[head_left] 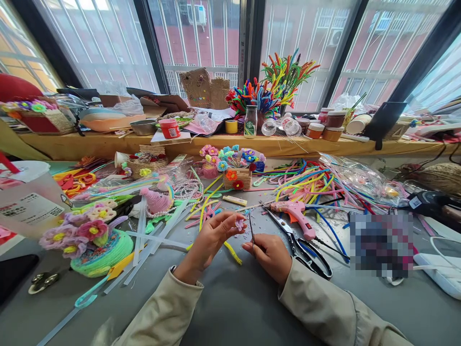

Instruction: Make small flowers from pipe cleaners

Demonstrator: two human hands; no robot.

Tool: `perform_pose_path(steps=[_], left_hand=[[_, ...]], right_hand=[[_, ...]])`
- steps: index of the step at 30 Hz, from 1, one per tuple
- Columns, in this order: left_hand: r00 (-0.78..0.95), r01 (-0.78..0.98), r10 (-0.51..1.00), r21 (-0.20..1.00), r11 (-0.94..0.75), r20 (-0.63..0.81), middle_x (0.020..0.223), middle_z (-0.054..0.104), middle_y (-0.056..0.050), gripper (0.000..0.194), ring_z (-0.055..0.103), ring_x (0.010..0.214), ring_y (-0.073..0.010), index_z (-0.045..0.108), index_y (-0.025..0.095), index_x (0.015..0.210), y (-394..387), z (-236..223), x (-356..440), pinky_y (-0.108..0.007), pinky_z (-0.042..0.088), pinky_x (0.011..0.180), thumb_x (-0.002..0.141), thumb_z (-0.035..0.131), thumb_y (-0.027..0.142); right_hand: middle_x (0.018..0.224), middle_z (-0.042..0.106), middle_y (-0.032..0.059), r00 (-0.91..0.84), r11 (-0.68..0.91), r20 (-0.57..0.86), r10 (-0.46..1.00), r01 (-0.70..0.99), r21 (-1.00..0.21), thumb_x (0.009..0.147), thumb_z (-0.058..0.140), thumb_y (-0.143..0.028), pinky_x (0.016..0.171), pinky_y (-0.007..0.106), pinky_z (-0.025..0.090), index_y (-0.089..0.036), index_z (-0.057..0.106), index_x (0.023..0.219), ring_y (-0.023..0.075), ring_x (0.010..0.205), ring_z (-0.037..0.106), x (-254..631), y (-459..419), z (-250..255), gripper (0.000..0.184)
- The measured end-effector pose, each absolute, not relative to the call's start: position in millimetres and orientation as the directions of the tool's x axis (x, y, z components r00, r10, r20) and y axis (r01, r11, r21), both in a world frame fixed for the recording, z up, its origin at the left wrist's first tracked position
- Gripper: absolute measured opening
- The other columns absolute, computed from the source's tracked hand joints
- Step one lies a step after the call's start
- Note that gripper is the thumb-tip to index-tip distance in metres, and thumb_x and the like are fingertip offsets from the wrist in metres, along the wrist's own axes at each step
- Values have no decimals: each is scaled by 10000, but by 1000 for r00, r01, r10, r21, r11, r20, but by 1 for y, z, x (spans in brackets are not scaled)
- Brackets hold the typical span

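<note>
Craft workspace beside barred windows (298,33): grey table (234,307) strewn with pipe cleaners (309,185), pink glue gun (293,211), scissors (290,233), fuzzy flowers (95,229); small jars (314,130) along sill (216,143).

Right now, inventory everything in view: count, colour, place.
Fuzzy piece: 1, pale purple, centre.
Thin tool: 1, dark, centre.
Scissors: 1, black handles, centre-right.
Glue gun: 1, pink, beyond scissors.
Translucent sticks: several, whitish, centre-left.
Flower pot: 1, green, left.
Flower box: 1, tan, back centre.
Pipe cleaners: many, multicoloured, back right and sill.
Cup: 1, whitish, far left.
Glass bottle: 1, clear, sill.
Jars: several, red-brown, sill right.
Table: 1, grey, foreground.
Other craftwork: uncounted, mixed colours, left.
Left hand: 1, beige sleeve, holding fuzzy piece.
Right hand: 1, beige sleeve, holding thin tool.
</note>
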State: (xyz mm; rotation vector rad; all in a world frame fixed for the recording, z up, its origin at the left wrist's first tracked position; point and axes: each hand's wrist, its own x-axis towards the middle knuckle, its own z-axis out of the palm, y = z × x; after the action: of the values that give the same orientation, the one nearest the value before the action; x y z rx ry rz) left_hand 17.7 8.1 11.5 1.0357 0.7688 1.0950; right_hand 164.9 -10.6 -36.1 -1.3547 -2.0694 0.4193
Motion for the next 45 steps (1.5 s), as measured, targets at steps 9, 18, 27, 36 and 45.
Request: perform_pose_path(steps=[9, 18, 27, 36, 45], left_hand=[[326, -241, 939, 970, -28, 108, 772, 540, -7, 95, 494, 785, -113, 562, 156, 676, 9, 11, 16, -220, 399, 719, 609, 628, 165], [342, -218, 914, 964, -151, 220, 761, 496, 13, 86, 468, 783, -104, 543, 170, 692, 10, 6, 14, -215, 377, 723, 637, 601, 137], [386, -136, 870, 952, -273, 305, 741, 497, 10, 79, 473, 782, -109, 550, 165, 697, 10, 9, 15, -224, 374, 730, 646, 594, 125], [412, -113, 864, 957, -267, 289, 746, 506, 6, 74, 474, 797, -118, 564, 172, 703, 11, 7, 15, -230, 375, 738, 645, 597, 139], [415, -106, 867, 962, -253, 274, 765, 490, -3, 57, 465, 799, -122, 548, 164, 727, 9, 9, 15, -233, 374, 737, 674, 569, 161]], right_hand=[[467, 446, -8, -353, 448, 281, 892, 618, -646, 784, 250, -518, 478, 204, 269, -154, 449, 481, 81, 460, 382, 165, -12, -35, 513], [542, 475, 11, -466, 499, 264, 845, 507, -703, 729, 87, -635, 524, 219, 325, -153, 501, 612, 106, 522, 430, 165, -16, -29, 646], [536, 451, 8, -481, 472, 221, 848, 496, -729, 706, 118, -662, 515, 220, 326, -151, 486, 602, 105, 516, 413, 164, -16, -28, 638], [505, 443, 1, -460, 476, 239, 855, 514, -714, 734, 152, -627, 489, 213, 298, -149, 485, 579, 93, 485, 395, 166, -14, -32, 603], [477, 413, -5, -417, 469, 261, 871, 540, -699, 726, 160, -633, 461, 213, 261, -139, 479, 540, 84, 459, 359, 164, -16, -29, 617]])
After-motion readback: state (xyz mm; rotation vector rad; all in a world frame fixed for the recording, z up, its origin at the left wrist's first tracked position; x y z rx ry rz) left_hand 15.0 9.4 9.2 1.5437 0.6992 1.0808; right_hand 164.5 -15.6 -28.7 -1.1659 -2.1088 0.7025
